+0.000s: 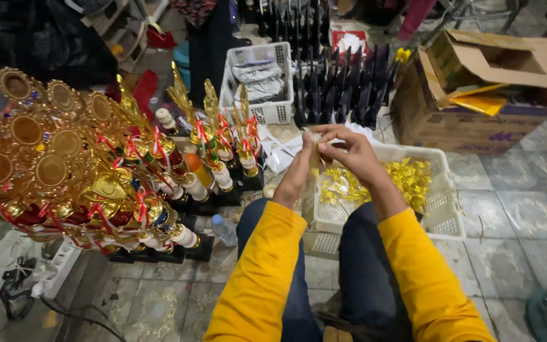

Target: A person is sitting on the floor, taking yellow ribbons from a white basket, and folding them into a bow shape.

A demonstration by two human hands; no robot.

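Observation:
My left hand (299,170) and my right hand (351,152) meet in front of me, both pinched on a small gold trophy part (315,157) held upright between the fingertips. Both arms wear yellow sleeves, and my knees in dark trousers show below. Right under the hands stands a white plastic basket (446,209) with a heap of shiny gold pieces (406,178) in it. How the part is gripped is partly hidden by my fingers.
Several finished gold trophies (96,171) with red ribbons on black bases crowd the left. A white crate (267,111) and rows of black bases (343,88) stand behind. An open cardboard box (476,88) sits at right. A small water bottle (224,229) lies on the tiled floor.

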